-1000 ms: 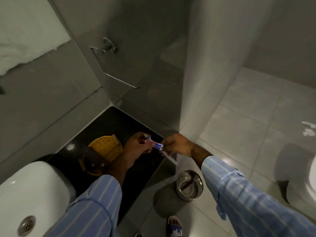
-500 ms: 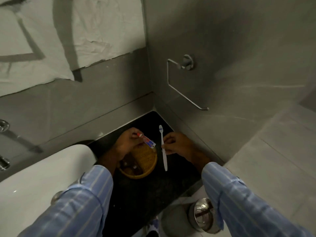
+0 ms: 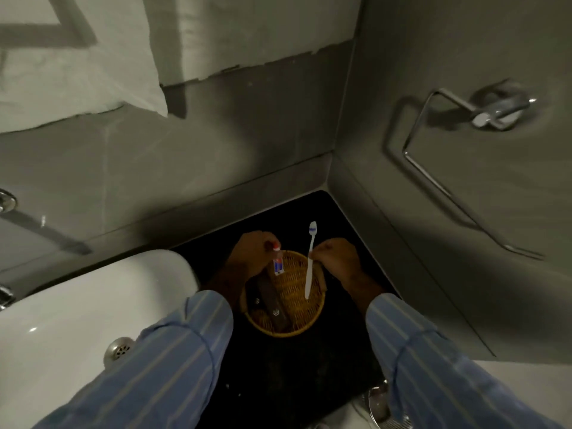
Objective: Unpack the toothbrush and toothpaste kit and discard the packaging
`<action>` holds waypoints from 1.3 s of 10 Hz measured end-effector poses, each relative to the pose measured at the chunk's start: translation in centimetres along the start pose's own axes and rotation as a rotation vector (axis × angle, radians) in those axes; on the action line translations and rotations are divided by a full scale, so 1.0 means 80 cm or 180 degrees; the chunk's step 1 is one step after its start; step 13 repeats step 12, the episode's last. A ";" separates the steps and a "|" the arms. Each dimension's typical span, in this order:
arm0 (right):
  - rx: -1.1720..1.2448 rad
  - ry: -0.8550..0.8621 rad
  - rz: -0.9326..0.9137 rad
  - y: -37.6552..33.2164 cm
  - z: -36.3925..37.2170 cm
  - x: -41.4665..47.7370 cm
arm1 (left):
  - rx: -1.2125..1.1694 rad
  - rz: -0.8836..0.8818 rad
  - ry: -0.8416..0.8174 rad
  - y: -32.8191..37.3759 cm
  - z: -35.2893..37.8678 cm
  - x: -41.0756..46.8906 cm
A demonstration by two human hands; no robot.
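My left hand (image 3: 251,254) pinches a small toothpaste tube (image 3: 277,262) by its red cap, and the tube hangs down over the wicker basket (image 3: 305,317). My right hand (image 3: 335,254) grips a white toothbrush (image 3: 310,258) around the middle of its handle. The brush stands nearly upright, bristle head up and handle end low over the basket. The round yellow basket sits on the black counter (image 3: 294,376) and holds dark flat packets (image 3: 272,300). No packaging shows in either hand.
A white sink (image 3: 77,311) with a drain lies at the left. Grey tiled walls meet in a corner behind the basket, with a chrome towel ring (image 3: 458,125) on the right wall. A steel bin's rim (image 3: 376,404) peeks out at the bottom right.
The view has swung from the floor bin to the counter. Both hands moved over the basket, the toothbrush turned more upright, and the tube now hangs cap up.
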State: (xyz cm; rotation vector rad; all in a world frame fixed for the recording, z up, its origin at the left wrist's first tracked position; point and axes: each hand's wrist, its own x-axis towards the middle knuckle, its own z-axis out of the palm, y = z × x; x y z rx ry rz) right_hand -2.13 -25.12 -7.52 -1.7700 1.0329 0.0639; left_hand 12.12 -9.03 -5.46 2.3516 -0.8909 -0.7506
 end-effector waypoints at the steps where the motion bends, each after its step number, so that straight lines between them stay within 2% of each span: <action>1: -0.0182 -0.0056 0.0123 0.008 0.019 0.029 | 0.0081 -0.0111 -0.0179 -0.013 0.013 0.023; 3: -0.0246 -0.0074 0.0464 0.021 0.037 0.059 | 0.0110 -0.0055 -0.0410 -0.030 0.025 0.048; 8: -0.0088 -0.0027 0.0463 0.027 0.046 0.055 | 0.0516 -0.0160 -0.0341 -0.038 0.051 0.067; 10: -0.0066 0.0058 0.0404 0.031 0.048 0.055 | 0.0487 -0.0191 -0.0185 -0.033 0.061 0.055; 12: 0.0172 0.0289 0.0020 0.011 0.017 0.027 | 0.0451 0.0026 0.0101 -0.019 0.049 0.023; 13: 0.0172 0.0289 0.0020 0.011 0.017 0.027 | 0.0451 0.0026 0.0101 -0.019 0.049 0.023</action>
